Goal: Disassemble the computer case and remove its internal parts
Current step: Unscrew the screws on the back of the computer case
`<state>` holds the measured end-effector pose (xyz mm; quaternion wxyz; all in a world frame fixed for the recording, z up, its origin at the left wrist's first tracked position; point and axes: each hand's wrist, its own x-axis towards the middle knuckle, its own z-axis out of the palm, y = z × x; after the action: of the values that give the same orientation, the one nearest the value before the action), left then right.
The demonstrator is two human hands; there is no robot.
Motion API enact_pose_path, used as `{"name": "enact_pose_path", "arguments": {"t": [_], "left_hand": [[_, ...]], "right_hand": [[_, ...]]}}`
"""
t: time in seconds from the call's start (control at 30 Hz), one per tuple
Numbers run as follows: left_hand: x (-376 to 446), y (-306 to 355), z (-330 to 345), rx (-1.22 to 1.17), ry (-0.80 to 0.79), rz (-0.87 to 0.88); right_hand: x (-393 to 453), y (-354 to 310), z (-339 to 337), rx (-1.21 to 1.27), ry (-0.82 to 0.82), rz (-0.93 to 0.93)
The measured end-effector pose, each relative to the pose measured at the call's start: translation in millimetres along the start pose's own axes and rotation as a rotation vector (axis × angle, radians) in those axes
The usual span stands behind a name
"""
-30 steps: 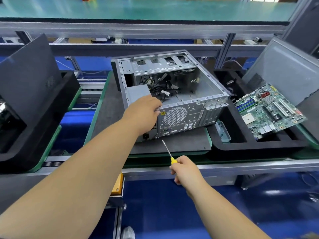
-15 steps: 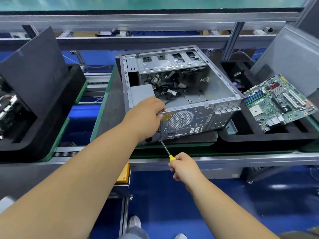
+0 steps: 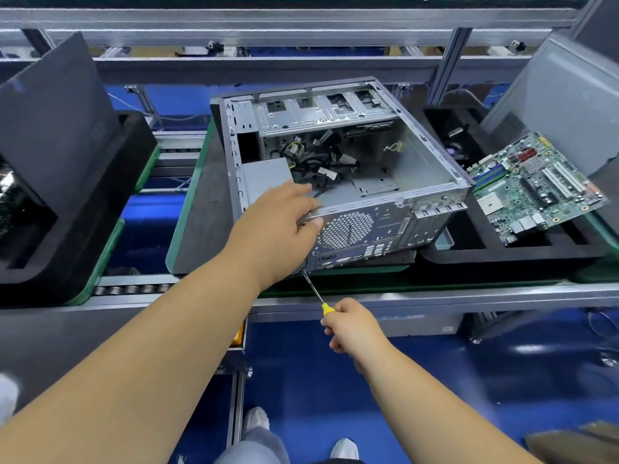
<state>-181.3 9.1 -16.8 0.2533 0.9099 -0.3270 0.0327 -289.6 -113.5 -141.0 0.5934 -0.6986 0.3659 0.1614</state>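
An open grey computer case (image 3: 385, 209) lies on its side on a dark pallet (image 3: 201, 209), its back panel facing me. Inside sit a grey power supply (image 3: 264, 175) and a tangle of cables (image 3: 318, 162). My left hand (image 3: 278, 229) grips the top edge of the back panel beside the power supply. My right hand (image 3: 351, 326) holds a yellow-handled screwdriver (image 3: 313, 289), whose tip touches the lower back panel under my left wrist. A green motherboard (image 3: 532, 185) rests tilted in the black foam tray (image 3: 485, 259) on the right.
A grey side panel (image 3: 566, 98) leans behind the motherboard. On the left another black foam tray (image 3: 67, 236) holds a dark panel (image 3: 57, 122). Aluminium rails (image 3: 301, 65) cross behind the case. The conveyor's front rail (image 3: 469, 296) runs below it, above a blue floor.
The screwdriver tip has moved up from free air to the lower back panel. My left hand has stayed on the case edge. The view has shifted closer and lower.
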Motion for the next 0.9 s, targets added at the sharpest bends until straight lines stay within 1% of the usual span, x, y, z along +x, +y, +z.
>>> {"name": "enact_pose_path", "arguments": {"t": [0.03, 0.1, 0.17, 0.23, 0.3, 0.33, 0.4, 0.43, 0.5, 0.57, 0.6, 0.67, 0.73, 0.83, 0.9], "left_hand": [[-5.3, 0.9, 1.7, -0.025, 0.082, 0.054], [-17.2, 1.4, 7.4, -0.046, 0.24, 0.215], [-28.7, -1.1, 18.0, -0.026, 0.319, 0.371], [-37.9, -5.0, 31.1, -0.027, 0.301, 0.444], [-46.6, -10.7, 44.1, -0.079, 0.221, 0.419], [-50.5, -13.6, 49.9, -0.107, 0.176, 0.368], [-56.7, -19.5, 61.0, -0.145, 0.09, 0.196], [-58.7, -23.2, 67.4, -0.165, 0.038, 0.077], [-60.6, -30.3, 81.1, -0.245, -0.097, -0.226], [-60.4, -35.4, 94.6, -0.452, -0.226, -0.543], [-60.1, -36.7, 100.8, -0.587, -0.255, -0.679], [-59.4, -37.4, 108.7, -0.844, -0.228, -0.893], [-58.8, -36.9, 112.3, -1.047, -0.159, -1.022], [-55.1, -32.3, 114.8, -1.263, -0.117, -1.072], [-50.6, -29.4, 115.6, -1.351, -0.103, -1.108]], "right_hand": [[-0.1, 0.1, -0.3, -0.004, -0.001, 0.0], [-0.7, 0.5, -0.7, -0.013, -0.006, -0.002], [-1.5, 1.0, -1.2, -0.012, -0.011, -0.006], [-1.7, 1.4, -1.1, -0.005, -0.012, -0.013], [-1.8, 1.7, -0.3, -0.006, -0.007, -0.018], [-2.0, 2.2, -0.1, -0.003, -0.002, -0.016], [-2.5, 4.4, 0.7, 0.006, 0.006, -0.014], [-2.7, 5.8, 1.2, 0.008, 0.008, -0.017], [-2.9, 7.9, 2.0, 0.007, 0.01, -0.021], [-2.4, 8.0, 2.5, -0.001, 0.011, -0.029], [-2.1, 7.4, 2.5, -0.006, 0.011, -0.036], [-2.3, 6.6, 2.1, -0.005, 0.006, -0.048], [-3.3, 7.1, 1.7, 0.01, -0.003, -0.055], [-5.2, 7.9, 2.9, 0.03, -0.016, -0.063], [-6.6, 8.0, 3.9, 0.053, -0.031, -0.069]]}}
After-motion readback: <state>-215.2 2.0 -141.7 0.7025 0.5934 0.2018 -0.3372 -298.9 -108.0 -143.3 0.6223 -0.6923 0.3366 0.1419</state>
